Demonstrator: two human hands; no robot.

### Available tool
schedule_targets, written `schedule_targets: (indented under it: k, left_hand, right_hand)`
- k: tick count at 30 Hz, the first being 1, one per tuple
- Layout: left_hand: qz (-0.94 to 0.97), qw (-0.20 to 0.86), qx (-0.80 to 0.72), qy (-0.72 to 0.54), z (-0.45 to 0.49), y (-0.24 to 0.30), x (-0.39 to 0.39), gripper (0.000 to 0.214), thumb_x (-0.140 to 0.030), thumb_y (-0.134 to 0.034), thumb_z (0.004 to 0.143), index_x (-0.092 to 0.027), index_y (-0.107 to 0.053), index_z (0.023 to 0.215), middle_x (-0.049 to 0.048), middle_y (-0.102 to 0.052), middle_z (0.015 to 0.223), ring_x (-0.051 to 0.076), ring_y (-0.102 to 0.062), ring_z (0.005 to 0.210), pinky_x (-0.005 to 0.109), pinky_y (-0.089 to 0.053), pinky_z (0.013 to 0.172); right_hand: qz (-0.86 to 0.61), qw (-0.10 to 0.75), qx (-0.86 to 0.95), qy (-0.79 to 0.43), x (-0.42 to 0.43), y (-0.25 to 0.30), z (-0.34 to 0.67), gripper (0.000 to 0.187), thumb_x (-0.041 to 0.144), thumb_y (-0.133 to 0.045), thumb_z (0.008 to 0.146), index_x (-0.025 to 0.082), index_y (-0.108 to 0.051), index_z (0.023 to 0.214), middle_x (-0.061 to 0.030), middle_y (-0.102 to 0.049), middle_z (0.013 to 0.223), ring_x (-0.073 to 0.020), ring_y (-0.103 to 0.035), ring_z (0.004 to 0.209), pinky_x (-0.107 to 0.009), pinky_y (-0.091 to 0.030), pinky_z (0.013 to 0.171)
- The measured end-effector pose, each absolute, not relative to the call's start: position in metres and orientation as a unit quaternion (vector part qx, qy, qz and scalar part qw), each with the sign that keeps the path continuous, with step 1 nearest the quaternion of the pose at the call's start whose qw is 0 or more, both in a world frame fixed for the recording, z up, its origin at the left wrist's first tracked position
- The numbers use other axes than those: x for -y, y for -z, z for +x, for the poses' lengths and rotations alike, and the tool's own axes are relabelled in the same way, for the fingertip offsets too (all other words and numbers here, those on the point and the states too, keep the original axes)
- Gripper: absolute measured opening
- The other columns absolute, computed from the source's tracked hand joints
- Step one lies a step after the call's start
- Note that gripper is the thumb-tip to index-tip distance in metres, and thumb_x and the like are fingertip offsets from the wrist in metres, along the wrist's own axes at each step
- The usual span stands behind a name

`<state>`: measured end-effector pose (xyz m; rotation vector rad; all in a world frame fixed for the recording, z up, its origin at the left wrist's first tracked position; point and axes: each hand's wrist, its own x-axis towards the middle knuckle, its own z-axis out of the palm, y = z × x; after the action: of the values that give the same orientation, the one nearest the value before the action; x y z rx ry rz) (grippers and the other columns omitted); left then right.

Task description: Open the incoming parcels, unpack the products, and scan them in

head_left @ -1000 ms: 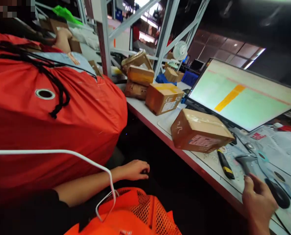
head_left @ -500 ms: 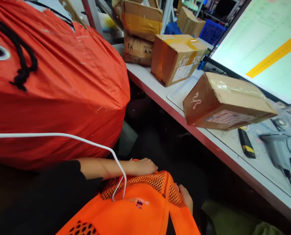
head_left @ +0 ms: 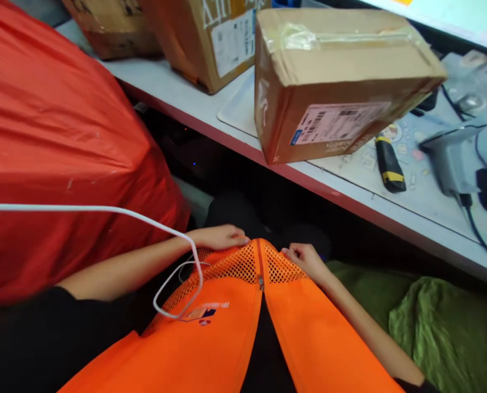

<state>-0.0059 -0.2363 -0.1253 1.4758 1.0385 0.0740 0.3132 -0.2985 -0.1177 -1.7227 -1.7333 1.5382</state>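
I am wearing an orange vest [head_left: 211,349] with mesh at its lower part and a zipper up the front. The zipper pull [head_left: 261,282] sits partway up; above it the two front edges spread apart over black clothing. My left hand [head_left: 223,237] is closed on the vest's lower mesh edge, left of the zipper. On the other side, my right hand [head_left: 307,256] pinches the mesh edge with curled fingers. Some fingertips of both hands are hidden by the fabric. A white cable [head_left: 161,224] passes over my left forearm and loops in front of the vest.
A big red bag [head_left: 55,164] stands at the left. The desk [head_left: 202,123] bears a taped carton [head_left: 350,60], other cartons [head_left: 211,43], a black-and-yellow box cutter [head_left: 390,164] and a grey barcode scanner [head_left: 452,155]. Green cloth [head_left: 440,327] lies at lower right.
My view has turned down and right. My right hand and forearm, mostly hidden behind the vest before, now show at its mesh edge. The vest's zipper faces me more squarely.
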Motion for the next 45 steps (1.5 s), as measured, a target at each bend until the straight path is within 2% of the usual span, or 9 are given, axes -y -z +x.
schedule_targets:
  k: [3, 8, 14, 20, 27, 31, 34, 38, 45]
  left_hand:
    - [0.710, 0.544, -0.446, 0.020, 0.010, 0.133, 0.197, 0.041, -0.046, -0.047, 0.101, -0.017, -0.070, 0.083, 0.0023, -0.067, 0.079, 0.019, -0.060, 0.080, 0.030, -0.050, 0.083]
    - [0.800, 0.405, -0.418, 0.144, 0.034, 0.142, 0.182, 0.006, -0.026, -0.066, 0.079, -0.023, -0.069, 0.083, 0.0073, -0.075, 0.093, 0.032, -0.071, 0.093, 0.044, -0.053, 0.088]
    - [0.836, 0.343, -0.379, 0.201, 0.034, 0.153, 0.178, 0.032, -0.024, -0.046, 0.093, -0.023, -0.076, 0.104, 0.0146, -0.079, 0.115, 0.037, -0.075, 0.114, 0.047, -0.056, 0.093]
    - [0.833, 0.323, -0.430, 0.134, 0.033, 0.156, 0.171, 0.030, -0.024, -0.044, 0.095, -0.023, -0.072, 0.106, 0.0125, -0.079, 0.115, 0.032, -0.076, 0.109, 0.039, -0.054, 0.091]
    - [0.804, 0.412, -0.420, 0.087, 0.011, 0.069, 0.153, 0.018, -0.036, -0.059, 0.091, -0.026, -0.075, 0.092, 0.0071, -0.079, 0.106, 0.030, -0.073, 0.099, 0.039, -0.054, 0.088]
    - [0.817, 0.417, -0.367, -0.155, -0.019, -0.028, 0.136, 0.026, -0.051, -0.059, 0.098, -0.031, -0.075, 0.098, 0.0028, -0.076, 0.099, 0.024, -0.069, 0.093, 0.034, -0.056, 0.087]
    - [0.849, 0.205, -0.287, -0.394, -0.014, -0.078, 0.106, 0.022, -0.045, -0.070, 0.096, -0.035, -0.073, 0.115, 0.0047, -0.077, 0.117, 0.028, -0.070, 0.110, 0.041, -0.056, 0.101]
    - [0.852, -0.014, -0.248, -0.461, 0.024, -0.087, 0.062, 0.064, -0.051, -0.080, 0.089, -0.032, -0.057, 0.145, 0.0107, -0.063, 0.152, 0.037, -0.056, 0.142, 0.059, -0.035, 0.126]
    - [0.785, -0.010, -0.257, -0.564, 0.045, -0.080, 0.016, 0.031, -0.046, -0.059, 0.098, -0.024, -0.067, 0.118, 0.0116, -0.075, 0.123, 0.032, -0.069, 0.121, 0.053, -0.049, 0.111]
  right_hand:
    - [-0.608, 0.150, 0.624, -0.467, 0.285, 0.094, 0.335, 0.059, 0.067, -0.055, 0.096, 0.022, -0.041, 0.061, 0.0040, -0.037, 0.058, -0.0119, -0.032, 0.059, -0.028, -0.022, 0.055]
    - [-0.655, 0.259, 0.620, -0.346, 0.273, 0.007, 0.397, 0.057, 0.063, -0.055, 0.101, 0.022, -0.041, 0.064, 0.0041, -0.037, 0.062, -0.0123, -0.035, 0.061, -0.027, -0.029, 0.057]
    - [-0.736, 0.383, 0.556, 0.045, 0.199, -0.067, 0.487, 0.047, 0.059, -0.059, 0.096, 0.023, -0.054, 0.066, 0.0026, -0.048, 0.058, -0.0150, -0.044, 0.059, -0.031, -0.038, 0.065]
    - [-0.820, 0.239, 0.511, 0.094, 0.102, -0.054, 0.526, 0.046, 0.048, -0.055, 0.095, 0.011, -0.071, 0.115, -0.0189, -0.076, 0.106, -0.0315, -0.068, 0.098, -0.039, -0.049, 0.087]
    - [-0.866, 0.053, 0.497, 0.034, 0.069, -0.025, 0.516, 0.072, 0.042, -0.050, 0.105, 0.000, -0.034, 0.162, -0.0288, -0.064, 0.142, -0.0372, -0.065, 0.126, -0.044, -0.048, 0.103]
    - [-0.877, 0.042, 0.478, 0.029, 0.061, -0.031, 0.509, 0.061, 0.034, -0.052, 0.102, 0.002, -0.044, 0.154, -0.0295, -0.065, 0.138, -0.0385, -0.065, 0.125, -0.046, -0.049, 0.100]
    - [-0.879, 0.049, 0.473, 0.028, 0.066, -0.046, 0.501, 0.052, 0.044, -0.051, 0.102, 0.006, -0.058, 0.137, -0.0275, -0.070, 0.128, -0.0404, -0.068, 0.118, -0.046, -0.051, 0.094]
    - [-0.849, 0.072, 0.520, 0.065, 0.092, -0.076, 0.491, 0.038, 0.048, -0.053, 0.098, 0.016, -0.068, 0.112, -0.0177, -0.076, 0.101, -0.0364, -0.073, 0.096, -0.040, -0.050, 0.076]
    - [-0.654, 0.232, 0.720, -0.011, 0.166, -0.111, 0.475, 0.027, 0.048, -0.067, 0.088, 0.024, -0.070, 0.100, -0.0044, -0.074, 0.081, -0.0230, -0.066, 0.067, -0.032, -0.050, 0.063]
